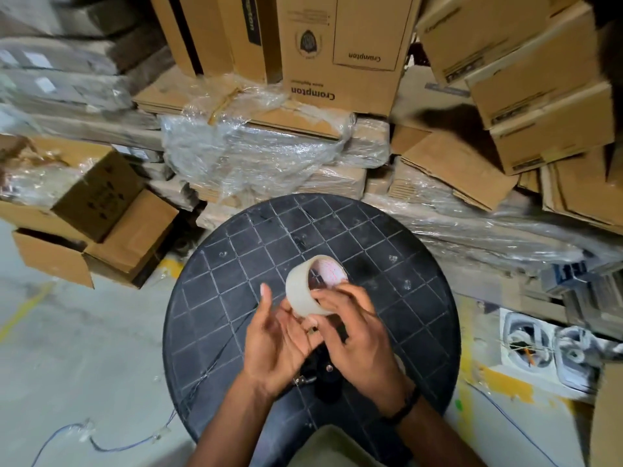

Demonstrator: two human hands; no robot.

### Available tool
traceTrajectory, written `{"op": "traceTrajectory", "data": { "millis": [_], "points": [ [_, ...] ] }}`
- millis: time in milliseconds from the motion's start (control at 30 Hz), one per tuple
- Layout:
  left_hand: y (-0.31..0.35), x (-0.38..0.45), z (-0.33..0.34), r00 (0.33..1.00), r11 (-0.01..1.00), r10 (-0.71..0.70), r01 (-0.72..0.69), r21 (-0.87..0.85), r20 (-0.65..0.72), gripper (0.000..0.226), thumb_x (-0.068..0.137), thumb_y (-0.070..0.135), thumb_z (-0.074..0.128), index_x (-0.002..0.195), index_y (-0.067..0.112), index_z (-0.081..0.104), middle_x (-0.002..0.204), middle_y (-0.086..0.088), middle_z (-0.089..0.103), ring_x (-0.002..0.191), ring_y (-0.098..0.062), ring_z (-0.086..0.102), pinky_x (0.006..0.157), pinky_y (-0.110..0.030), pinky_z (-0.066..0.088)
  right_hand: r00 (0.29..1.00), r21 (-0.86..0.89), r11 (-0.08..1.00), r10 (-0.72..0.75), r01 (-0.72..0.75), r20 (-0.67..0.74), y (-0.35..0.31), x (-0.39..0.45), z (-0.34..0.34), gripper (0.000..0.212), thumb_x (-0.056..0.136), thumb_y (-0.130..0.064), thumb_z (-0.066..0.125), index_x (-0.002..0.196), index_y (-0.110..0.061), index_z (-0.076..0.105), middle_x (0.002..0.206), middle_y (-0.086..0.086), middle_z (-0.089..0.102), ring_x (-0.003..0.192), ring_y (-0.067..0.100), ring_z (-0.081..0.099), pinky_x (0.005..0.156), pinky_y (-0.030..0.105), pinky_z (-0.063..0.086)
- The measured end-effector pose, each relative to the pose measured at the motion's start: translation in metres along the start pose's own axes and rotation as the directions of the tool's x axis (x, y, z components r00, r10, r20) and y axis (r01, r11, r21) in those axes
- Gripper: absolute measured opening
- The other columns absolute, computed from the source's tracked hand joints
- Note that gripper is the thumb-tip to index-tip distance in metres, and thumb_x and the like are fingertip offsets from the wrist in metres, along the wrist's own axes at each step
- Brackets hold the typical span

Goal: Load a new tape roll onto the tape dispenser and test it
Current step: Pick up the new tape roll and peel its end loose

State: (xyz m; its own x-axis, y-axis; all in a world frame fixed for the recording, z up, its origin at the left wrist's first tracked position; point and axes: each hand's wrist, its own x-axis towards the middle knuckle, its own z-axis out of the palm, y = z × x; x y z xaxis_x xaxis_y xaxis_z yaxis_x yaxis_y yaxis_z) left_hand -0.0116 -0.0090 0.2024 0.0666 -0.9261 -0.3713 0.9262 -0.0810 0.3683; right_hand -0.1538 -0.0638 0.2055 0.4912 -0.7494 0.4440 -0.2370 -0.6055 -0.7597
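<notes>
A roll of clear tape (301, 287) with a pale printed core is held above the round black table (236, 264). My right hand (357, 335) grips the roll's near rim, thumb on its outer face. My left hand (274, 345) sits just left of the roll, palm up and fingers spread, its fingertips touching the roll's lower side. Under both hands lies a black tape dispenser (323, 375), mostly hidden; only its dark body and a metal screw show between my wrists.
Stacked cardboard boxes (340, 52) and plastic-wrapped flat cartons (256, 153) crowd behind the table. An open box (97, 227) lies on the floor at left. A thin wire (101, 443) trails over the concrete floor. White parts (539, 345) lie at right.
</notes>
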Motion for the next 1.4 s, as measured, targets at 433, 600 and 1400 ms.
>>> {"op": "traceTrajectory", "data": {
  "millis": [433,600,1400],
  "points": [
    [0.024,-0.017,0.022,0.850,0.570,0.392,-0.524,0.633,0.352,0.082,0.073,-0.024,0.072,0.143,0.000,0.036,0.153,-0.012,0.043,0.142,-0.031,0.041,0.107,-0.047,0.045,0.945,0.372,0.871,0.320,-0.321,0.066,-0.030,0.020,-0.020,0.023,0.092,-0.033,0.067,0.113,-0.024,0.071,0.110,-0.006,0.074,0.103,0.015,0.070,0.087,0.037,0.058],
    [0.022,-0.026,0.028,0.947,0.818,0.306,-0.312,0.484,0.092,0.072,0.073,0.024,0.086,0.135,0.006,0.055,0.131,-0.018,0.064,0.121,-0.036,0.061,0.097,-0.042,0.054,0.975,-0.244,0.946,-0.190,0.213,0.116,-0.024,0.013,-0.028,0.021,0.095,-0.013,0.065,0.115,-0.017,0.073,0.111,-0.004,0.065,0.110,0.017,0.058,0.090,0.034,0.051],
    [0.015,-0.021,0.029,0.918,0.079,0.132,-0.387,0.919,0.375,0.101,0.074,0.007,0.088,0.155,0.026,0.031,0.157,0.019,0.038,0.145,-0.005,0.035,0.120,-0.033,0.032,0.730,0.835,-0.204,0.410,-0.511,0.547,0.022,0.002,-0.029,0.057,0.082,0.001,0.047,0.139,-0.002,0.052,0.148,0.022,0.051,0.130,0.035,0.056,0.095,0.050,0.054]
  ]
}}
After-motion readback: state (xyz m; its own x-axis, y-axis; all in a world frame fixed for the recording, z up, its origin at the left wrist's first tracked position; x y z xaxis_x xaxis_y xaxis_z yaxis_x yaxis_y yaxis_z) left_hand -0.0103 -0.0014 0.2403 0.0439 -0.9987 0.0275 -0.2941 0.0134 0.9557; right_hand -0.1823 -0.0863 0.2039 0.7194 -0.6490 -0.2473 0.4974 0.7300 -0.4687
